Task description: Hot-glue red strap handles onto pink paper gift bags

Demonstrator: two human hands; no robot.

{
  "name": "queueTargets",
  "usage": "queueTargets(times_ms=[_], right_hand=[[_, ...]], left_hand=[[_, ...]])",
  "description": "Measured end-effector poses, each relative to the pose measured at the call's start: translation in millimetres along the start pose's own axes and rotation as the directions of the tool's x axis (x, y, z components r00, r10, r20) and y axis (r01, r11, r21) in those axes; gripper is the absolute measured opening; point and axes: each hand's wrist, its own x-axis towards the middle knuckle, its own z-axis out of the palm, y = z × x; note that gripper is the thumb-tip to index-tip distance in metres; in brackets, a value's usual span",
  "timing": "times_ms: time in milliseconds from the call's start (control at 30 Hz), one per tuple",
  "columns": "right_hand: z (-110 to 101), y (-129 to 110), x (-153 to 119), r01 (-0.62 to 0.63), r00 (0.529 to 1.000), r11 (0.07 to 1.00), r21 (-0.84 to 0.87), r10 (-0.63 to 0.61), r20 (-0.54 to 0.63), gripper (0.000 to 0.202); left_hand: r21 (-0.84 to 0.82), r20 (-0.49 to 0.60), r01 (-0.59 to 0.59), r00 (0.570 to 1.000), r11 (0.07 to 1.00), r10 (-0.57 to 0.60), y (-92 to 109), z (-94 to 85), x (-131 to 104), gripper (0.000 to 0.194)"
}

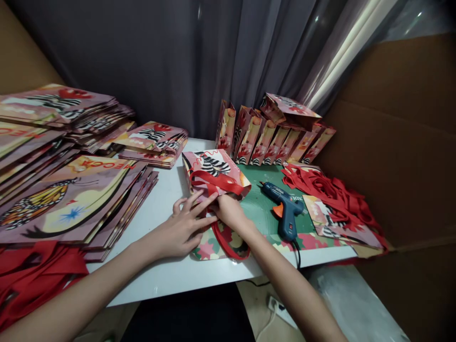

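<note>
A small printed paper gift bag point(235, 167) with a zebra pattern lies on its side, its mouth facing me. A red ribbon handle point(223, 179) arches across its upper face, and another red ribbon loop point(228, 247) hangs toward the table's front edge. My left hand point(185, 223) is spread, fingertips resting on the bag's near edge. Reaching into the bag's mouth is my right hand point(230, 209); its fingers are hidden there, so any hold is not visible. A dark blue glue gun point(285, 209) with an orange trigger lies right of the bag.
A green cutting mat point(254, 216) covers part of the white table point(156, 280). Stacked flat bags point(71, 194) and red ribbons point(39, 270) fill the left. Upright bags point(258, 137) line the back. More red ribbons point(331, 194) lie right, beside a cardboard wall point(402, 142).
</note>
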Motion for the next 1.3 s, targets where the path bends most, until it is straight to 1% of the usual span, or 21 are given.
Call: queueTargets(times_ms=[67, 133, 200, 267, 333, 400, 433, 500, 567, 633, 800, 900, 1000, 1067, 1133, 1167, 1233, 1300], right_hand=[[-1.7, -0.8, -3.6, 0.008, 1.000, 1.000, 0.003, -0.008, -0.027, 0.020], [-7.1, -1.7, -13.4, 0.037, 0.997, 0.999, 0.014, -0.036, -0.064, 0.019], [-13.9, -0.7, -29.5, 0.072, 0.992, 0.997, 0.027, -0.069, -0.103, 0.019], [-18.7, 4.0, -49.5, 0.083, 0.983, 0.996, 0.033, -0.076, -0.165, 0.019], [-19.4, 11.9, -69.6, 0.074, 0.960, 0.997, 0.036, -0.062, -0.272, 0.023], [-16.7, 20.8, -85.8, 0.080, 0.941, 0.995, 0.057, -0.056, -0.334, 0.026], [-14.7, 24.6, -91.8, 0.084, 0.942, 0.994, 0.067, -0.057, -0.332, 0.026], [-10.6, 30.4, -99.1, 0.077, 0.960, 0.995, 0.069, -0.055, -0.276, 0.027], [-7.7, 33.9, -100.8, 0.057, 0.978, 0.997, 0.049, -0.046, -0.204, 0.034], [-6.3, 36.8, -99.0, 0.045, 0.986, 0.999, 0.027, -0.040, -0.161, 0.037], [-12.2, 41.1, -94.4, 0.045, 0.990, 0.999, 0.027, -0.041, -0.135, 0.036], [-19.8, 29.4, -100.4, 0.057, 0.987, 0.992, 0.113, -0.039, -0.154, 0.031], [-21.9, 4.3, -110.4, 0.035, 0.989, 0.980, 0.196, -0.006, -0.147, 0.021], [-17.5, -12.1, -115.2, -0.007, 0.992, 0.986, 0.165, 0.028, -0.124, 0.014], [-10.1, -22.3, -116.6, -0.060, 0.992, 0.993, 0.102, 0.071, -0.105, 0.011], [-6.3, -24.6, -116.2, -0.085, 0.991, 0.993, 0.079, 0.092, -0.099, 0.010], [-0.2, -24.9, -114.4, -0.113, 0.989, 0.992, 0.061, 0.118, -0.090, 0.016], [3.1, -23.0, -112.8, -0.111, 0.989, 0.992, 0.056, 0.115, -0.090, 0.022]], left_hand=[[0.010, 0.007, -0.001, 1.000, 1.000, 0.001, -0.6, 0.8, -0.3, 0.050], [0.025, 0.005, -0.003, 1.000, 1.000, 0.003, -1.5, 2.1, -0.8, 0.050], [0.037, -0.004, -0.009, 1.000, 0.999, 0.009, -2.3, 3.4, -1.4, 0.051], [0.039, -0.011, -0.012, 1.000, 0.999, 0.013, -2.6, 4.2, -1.8, 0.055], [0.034, -0.013, -0.010, 1.000, 0.999, 0.010, -2.3, 4.2, -1.9, 0.059], [0.025, -0.007, 0.001, 1.000, 1.000, -0.001, -1.5, 3.6, -1.7, 0.060], [0.020, 0.000, 0.008, 1.000, 1.000, -0.008, -1.1, 3.2, -1.6, 0.061], [0.010, 0.018, 0.017, 1.000, 1.000, -0.017, -0.6, 2.5, -1.3, 0.061], [0.011, 0.026, 0.021, 0.999, 1.000, -0.021, -0.7, 2.1, -1.2, 0.061], [0.010, 0.028, 0.022, 0.999, 1.000, -0.022, -1.1, 2.2, -1.3, 0.061], [-0.007, 0.026, 0.024, 0.999, 1.000, -0.023, -2.0, 3.3, -2.0, 0.063], [0.008, 0.019, 0.023, 1.000, 1.000, -0.024, -2.3, 4.9, -2.8, 0.064], [0.015, 0.010, 0.017, 1.000, 1.000, -0.017, -2.8, 6.5, -3.5, 0.064], [0.015, 0.008, 0.015, 1.000, 1.000, -0.015, -2.9, 6.9, -3.5, 0.065], [0.022, 0.009, 0.014, 1.000, 1.000, -0.014, -2.7, 6.3, -3.0, 0.064], [0.025, 0.010, 0.013, 1.000, 1.000, -0.014, -2.4, 5.8, -2.6, 0.064], [0.025, 0.011, 0.010, 1.000, 1.000, -0.010, -1.8, 4.7, -2.0, 0.063], [0.023, 0.010, 0.005, 1.000, 1.000, -0.005, -1.3, 4.0, -1.6, 0.063]])
